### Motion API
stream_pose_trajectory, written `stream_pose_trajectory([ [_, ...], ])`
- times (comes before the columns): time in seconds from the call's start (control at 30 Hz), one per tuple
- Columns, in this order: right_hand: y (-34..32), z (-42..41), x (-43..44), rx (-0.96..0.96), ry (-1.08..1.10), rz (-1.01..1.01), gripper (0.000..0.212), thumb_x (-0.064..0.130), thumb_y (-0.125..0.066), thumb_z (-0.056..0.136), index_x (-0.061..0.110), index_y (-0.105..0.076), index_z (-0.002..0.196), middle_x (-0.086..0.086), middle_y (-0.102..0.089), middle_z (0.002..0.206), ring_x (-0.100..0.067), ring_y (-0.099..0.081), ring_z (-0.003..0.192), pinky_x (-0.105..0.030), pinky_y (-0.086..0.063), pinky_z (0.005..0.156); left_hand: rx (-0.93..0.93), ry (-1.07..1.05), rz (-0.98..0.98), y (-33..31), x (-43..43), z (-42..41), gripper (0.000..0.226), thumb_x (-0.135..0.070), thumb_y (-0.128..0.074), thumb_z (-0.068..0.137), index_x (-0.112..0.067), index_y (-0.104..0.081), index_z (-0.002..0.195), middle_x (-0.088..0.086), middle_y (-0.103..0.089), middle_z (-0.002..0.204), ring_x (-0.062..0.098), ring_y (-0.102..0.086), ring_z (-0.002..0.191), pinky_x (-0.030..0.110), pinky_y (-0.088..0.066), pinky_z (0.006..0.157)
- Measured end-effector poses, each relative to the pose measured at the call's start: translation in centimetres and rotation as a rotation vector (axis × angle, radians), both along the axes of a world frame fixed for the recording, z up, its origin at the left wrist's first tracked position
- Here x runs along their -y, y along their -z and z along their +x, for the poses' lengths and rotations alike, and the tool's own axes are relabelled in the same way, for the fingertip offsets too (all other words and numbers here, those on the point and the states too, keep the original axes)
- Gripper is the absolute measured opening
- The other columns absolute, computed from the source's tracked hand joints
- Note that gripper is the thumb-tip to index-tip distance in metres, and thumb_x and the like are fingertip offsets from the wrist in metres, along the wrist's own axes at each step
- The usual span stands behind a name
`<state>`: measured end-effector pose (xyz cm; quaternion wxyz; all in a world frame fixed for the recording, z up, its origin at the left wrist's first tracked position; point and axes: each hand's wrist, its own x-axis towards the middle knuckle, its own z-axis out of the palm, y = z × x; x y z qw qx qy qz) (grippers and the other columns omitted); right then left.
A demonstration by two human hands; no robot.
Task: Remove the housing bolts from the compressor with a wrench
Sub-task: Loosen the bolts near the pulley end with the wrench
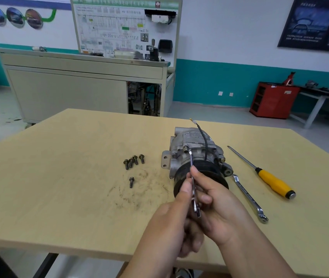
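**Table** (59, 177), lower half of frame: tan work surface, grease smudges at ctr.

**Compressor** (195, 149), right of ctr: lies on its side w/ black pulley toward the viewer, prob. so the housing bolt heads are open to the tool.

**Left hand** (171, 223) and **right hand** (217, 205), lower ctr: both pinch the shank of a slim wrench (193, 183), whose far end reaches a bolt head (185, 149) atop the housing. The two-hand hold likely steadies a thin tool.

**Spare wrench** (249, 197) and **screwdriver** (268, 175): lie just right of the compressor, in easy reach.

**Loose bolts** (133, 160), left of ctr: four clustered, one nearer the viewer, set well apart from the work.

**Hidden:** compressor underside and far end. The hands cover part of the pulley face. Whether the wrench head is fully seated is too small to tell.
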<state>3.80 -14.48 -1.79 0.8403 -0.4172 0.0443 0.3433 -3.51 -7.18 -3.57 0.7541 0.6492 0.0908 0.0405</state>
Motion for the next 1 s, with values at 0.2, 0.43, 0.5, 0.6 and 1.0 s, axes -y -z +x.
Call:
stream_pose_trajectory([
  [0.2, 0.0, 0.1, 0.8, 0.058, 0.108, 0.010, 0.019, 0.015, -0.059, 0.087, 0.004, -0.058, 0.071, -0.005, -0.052, 0.053, -0.003, -0.028, 0.024, -0.015, -0.030, 0.029, 0.241, -0.512, 0.496, -0.5, -3.9, 4.3, 0.030, -0.038, -0.060, 0.085, -0.019, -0.065, 0.062, -0.009, -0.054, 0.051, 0.000, -0.044, 0.045, 0.011, -0.033, 0.045],
  [0.43, -0.1, -0.1, 1.7, 0.103, 0.098, -0.020, 0.014, 0.018, -0.063, 0.072, 0.005, -0.059, 0.071, -0.004, -0.053, 0.052, -0.002, -0.028, 0.025, -0.015, -0.029, 0.030, 0.123, -0.508, 0.753, -1.5, -4.0, 10.9, 0.022, -0.039, -0.073, 0.076, -0.024, -0.060, 0.086, -0.012, -0.060, 0.071, 0.009, -0.061, 0.075, 0.025, -0.047, 0.067],
  [0.5, -0.1, 0.0, 1.9, 0.109, 0.104, -0.024, 0.015, 0.019, -0.063, 0.068, 0.005, -0.059, 0.070, -0.005, -0.052, 0.051, -0.003, -0.027, 0.024, -0.016, -0.030, 0.029, 0.090, -0.518, 0.764, -1.6, -3.9, 11.6, 0.025, -0.039, -0.075, 0.073, -0.024, -0.057, 0.080, -0.006, -0.064, 0.078, 0.019, -0.063, 0.083, 0.035, -0.052, 0.076],
  [0.6, 0.0, 0.1, 2.2, 0.108, 0.104, -0.030, 0.015, 0.019, -0.063, 0.071, 0.005, -0.059, 0.071, -0.004, -0.052, 0.052, -0.003, -0.028, 0.024, -0.016, -0.030, 0.030, 0.097, -0.537, 0.785, -1.6, -3.6, 11.9, 0.027, -0.036, -0.076, 0.072, -0.027, -0.051, 0.070, -0.006, -0.063, 0.076, 0.021, -0.063, 0.084, 0.035, -0.052, 0.075],
  [1.0, 0.1, 0.0, 2.3, 0.108, 0.092, -0.016, 0.017, 0.020, -0.063, 0.067, 0.004, -0.058, 0.073, -0.004, -0.052, 0.051, -0.003, -0.028, 0.025, -0.016, -0.030, 0.029, 0.125, -0.619, 0.723, -0.7, -3.0, 10.4, 0.023, -0.028, -0.071, 0.077, -0.025, -0.051, 0.067, -0.013, -0.055, 0.066, 0.004, -0.052, 0.063, 0.014, -0.034, 0.051],
])
